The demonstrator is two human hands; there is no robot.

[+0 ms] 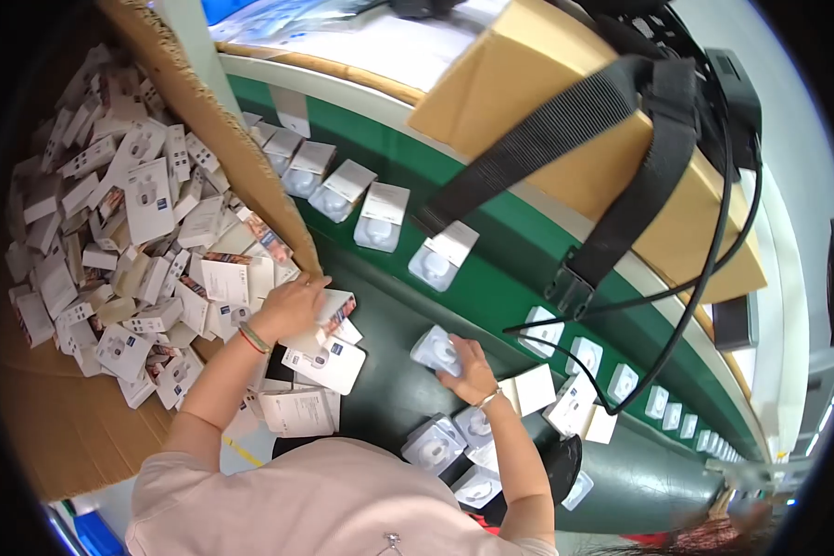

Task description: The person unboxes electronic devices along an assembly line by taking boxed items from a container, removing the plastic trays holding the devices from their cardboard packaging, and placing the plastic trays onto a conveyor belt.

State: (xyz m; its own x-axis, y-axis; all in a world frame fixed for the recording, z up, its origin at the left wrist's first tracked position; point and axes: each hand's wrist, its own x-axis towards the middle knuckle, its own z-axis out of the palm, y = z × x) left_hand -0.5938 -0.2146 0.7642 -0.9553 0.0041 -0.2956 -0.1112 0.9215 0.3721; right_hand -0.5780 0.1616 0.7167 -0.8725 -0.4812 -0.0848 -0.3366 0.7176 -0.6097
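Note:
My left hand (295,308) is closed on a small white printed box (336,312), beside the cardboard carton's edge; part of that box is hidden by the fingers. Below it, more white boxes (327,363) with an earphone picture lie in a loose stack. My right hand (473,373) grips a clear plastic tray (435,350) with a rounded moulded shape, held over the dark green work surface (385,320). Several similar plastic trays (434,445) lie close to my body, below the right hand. White open-looking cartons (532,389) sit to the right of my right wrist.
A big cardboard carton (250,171) full of jumbled white boxes (148,199) stands at left. Along the green conveyor belt (491,278) runs a row of plastic trays, some with white boxes on them. Black straps (547,139) and cables hang over the belt before a brown cardboard box (519,69).

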